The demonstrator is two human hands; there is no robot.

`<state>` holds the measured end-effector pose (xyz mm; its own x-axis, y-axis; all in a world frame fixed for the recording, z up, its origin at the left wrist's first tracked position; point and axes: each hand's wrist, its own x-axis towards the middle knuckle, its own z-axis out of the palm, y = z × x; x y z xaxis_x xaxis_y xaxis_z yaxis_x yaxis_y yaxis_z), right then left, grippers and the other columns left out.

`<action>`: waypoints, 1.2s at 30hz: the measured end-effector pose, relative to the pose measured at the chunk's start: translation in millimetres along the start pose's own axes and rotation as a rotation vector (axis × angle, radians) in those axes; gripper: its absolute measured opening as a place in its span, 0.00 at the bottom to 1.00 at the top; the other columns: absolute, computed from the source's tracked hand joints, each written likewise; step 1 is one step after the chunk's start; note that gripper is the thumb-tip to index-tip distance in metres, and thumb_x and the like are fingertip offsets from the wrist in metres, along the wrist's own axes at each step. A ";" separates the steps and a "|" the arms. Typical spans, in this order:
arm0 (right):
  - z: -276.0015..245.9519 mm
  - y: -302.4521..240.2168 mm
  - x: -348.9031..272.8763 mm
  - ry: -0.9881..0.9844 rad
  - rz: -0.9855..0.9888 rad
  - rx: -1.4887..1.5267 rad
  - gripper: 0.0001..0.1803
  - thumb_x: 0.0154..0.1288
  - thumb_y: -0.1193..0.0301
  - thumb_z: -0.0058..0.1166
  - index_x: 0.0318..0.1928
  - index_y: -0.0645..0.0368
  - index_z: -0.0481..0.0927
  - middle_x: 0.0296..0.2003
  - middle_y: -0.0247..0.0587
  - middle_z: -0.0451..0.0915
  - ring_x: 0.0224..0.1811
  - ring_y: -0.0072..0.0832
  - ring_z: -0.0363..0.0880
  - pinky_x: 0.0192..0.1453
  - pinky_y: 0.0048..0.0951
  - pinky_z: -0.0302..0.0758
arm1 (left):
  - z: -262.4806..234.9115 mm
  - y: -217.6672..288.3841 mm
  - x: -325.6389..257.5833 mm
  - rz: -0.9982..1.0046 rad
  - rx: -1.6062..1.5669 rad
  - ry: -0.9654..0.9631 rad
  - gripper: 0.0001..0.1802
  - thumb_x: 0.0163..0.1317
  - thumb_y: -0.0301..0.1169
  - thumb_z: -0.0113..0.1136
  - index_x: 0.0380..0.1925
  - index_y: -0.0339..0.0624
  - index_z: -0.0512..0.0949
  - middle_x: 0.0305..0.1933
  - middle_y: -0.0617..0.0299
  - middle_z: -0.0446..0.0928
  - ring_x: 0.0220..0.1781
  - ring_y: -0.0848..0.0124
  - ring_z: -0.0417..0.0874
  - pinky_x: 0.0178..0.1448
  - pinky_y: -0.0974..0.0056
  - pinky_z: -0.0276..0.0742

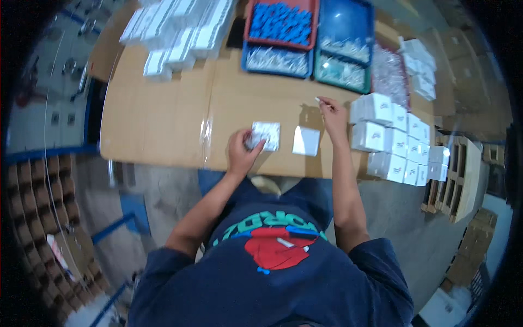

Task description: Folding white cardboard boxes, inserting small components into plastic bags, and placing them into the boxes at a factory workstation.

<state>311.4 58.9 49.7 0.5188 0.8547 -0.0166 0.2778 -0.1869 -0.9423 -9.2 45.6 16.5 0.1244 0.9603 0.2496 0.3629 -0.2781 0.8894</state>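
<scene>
My left hand (242,151) grips the left edge of a square white box (266,135) with a mottled grey-white top, thumb along its near side and fingers at its far left. Just right of that box, a plain white square piece (306,141) lies flat on the cardboard-covered table (158,109). Beyond it, my right hand (333,115) is raised with its fingertips pinched on a small white piece (318,100), too small to name. The hand points toward the parts trays and touches none of them.
A red tray (248,24) holds many blue parts. Near it are blue trays (312,65) and a green tray (366,84) with small pale parts, and clear bags (388,71). White boxes (376,136) are stacked at right; more white cartons (182,46) stand far left.
</scene>
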 end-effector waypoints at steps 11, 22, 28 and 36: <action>80.2 -71.0 -112.1 -0.432 0.129 -0.069 0.06 0.68 0.74 0.66 0.41 0.63 0.86 0.28 0.27 0.80 0.26 0.10 0.68 0.32 0.18 0.66 | -13.9 19.8 7.4 0.188 0.096 -0.041 0.26 0.49 0.37 0.81 0.45 0.41 0.79 0.43 0.56 0.81 0.45 0.56 0.81 0.52 0.55 0.74; 93.8 -82.5 -113.1 -0.536 -0.116 -0.180 0.10 0.67 0.69 0.63 0.44 0.62 0.87 0.40 0.43 0.80 0.35 0.39 0.82 0.42 0.37 0.78 | -15.6 17.1 5.4 0.177 0.061 -0.053 0.26 0.48 0.32 0.78 0.48 0.42 0.79 0.45 0.55 0.80 0.47 0.54 0.80 0.53 0.53 0.73; 96.3 -83.2 -108.2 -0.547 -0.155 -0.284 0.13 0.67 0.64 0.64 0.43 0.63 0.87 0.39 0.43 0.79 0.33 0.38 0.80 0.41 0.38 0.76 | -15.3 14.9 5.3 0.183 0.087 -0.069 0.25 0.49 0.33 0.77 0.47 0.41 0.79 0.45 0.54 0.81 0.47 0.53 0.80 0.53 0.53 0.74; 89.4 -91.3 -108.9 -0.631 -0.151 -0.220 0.12 0.67 0.66 0.64 0.44 0.63 0.87 0.40 0.41 0.80 0.32 0.34 0.79 0.41 0.34 0.77 | -13.8 13.8 0.1 0.088 0.016 -0.037 0.25 0.49 0.33 0.77 0.48 0.41 0.80 0.43 0.54 0.81 0.45 0.55 0.80 0.51 0.53 0.74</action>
<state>157.3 26.2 107.6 -0.0900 0.9854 -0.1448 0.5022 -0.0807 -0.8610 -16.9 42.2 34.1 0.1907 0.9309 0.3114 0.3637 -0.3617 0.8584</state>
